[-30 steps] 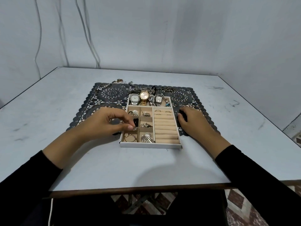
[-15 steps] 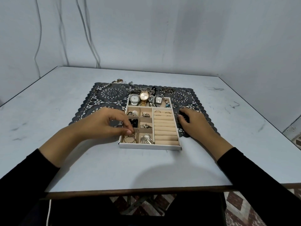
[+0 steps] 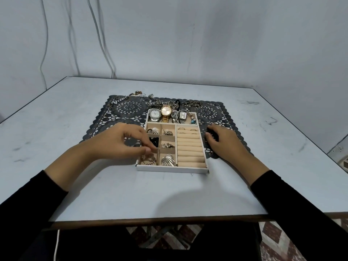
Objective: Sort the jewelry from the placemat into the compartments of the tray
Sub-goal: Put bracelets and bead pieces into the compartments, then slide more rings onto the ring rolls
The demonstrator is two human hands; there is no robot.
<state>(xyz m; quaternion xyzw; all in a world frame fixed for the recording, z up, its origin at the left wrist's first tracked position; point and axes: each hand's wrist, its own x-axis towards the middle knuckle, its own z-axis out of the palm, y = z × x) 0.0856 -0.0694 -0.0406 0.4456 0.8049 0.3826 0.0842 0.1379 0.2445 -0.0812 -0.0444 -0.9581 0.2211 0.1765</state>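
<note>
The white tray [image 3: 172,169] with beige lining lies on the dark lace placemat [image 3: 212,113]. Several watches [image 3: 166,112] fill its back compartment, and a few rings [image 3: 185,129] sit in the ring rolls. My left hand [image 3: 120,142] hovers at the tray's near-left compartment, fingertips pinched together on a small pearl earring [image 3: 144,157] that hangs low into that compartment. My right hand [image 3: 224,142] rests on the placemat just right of the tray, fingers relaxed and holding nothing. Loose chains [image 3: 192,103] and small rings [image 3: 116,101] lie along the placemat's far edge.
Silver shell-shaped earrings [image 3: 168,160] lie in the near middle compartment and black beads [image 3: 154,141] in the one behind my left fingertips. The grey table [image 3: 131,194] ends close in front of me. Cables [image 3: 105,44] hang down the back wall.
My left hand has moved nearer and down, from the middle-left compartment to the near-left one. The right hand has stayed on the placemat.
</note>
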